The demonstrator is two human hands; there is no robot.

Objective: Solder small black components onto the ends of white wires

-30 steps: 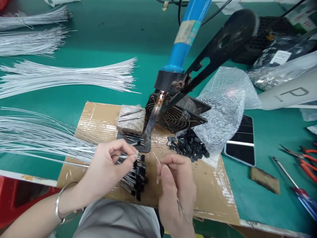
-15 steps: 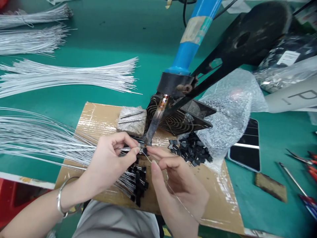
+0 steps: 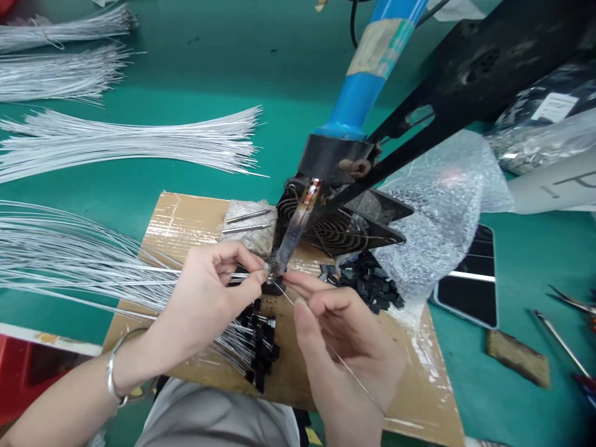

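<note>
Since the prior frame both hands had closed on the soldering iron tip [image 3: 289, 248]. Left hand [image 3: 212, 292] pinched a white wire [image 3: 139, 271] with a small black component there; right hand [image 3: 342, 335] pinched thin solder wire [image 3: 347, 366] over the cardboard [image 3: 172, 217]

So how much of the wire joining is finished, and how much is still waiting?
Done: a row of wires with black parts on their ends lies on the cardboard. In hand: the left hand holds a wire at the soldering iron tip, and the right hand feeds thin solder wire. Left: a pile of loose black parts and bundles of bare wires.
</note>
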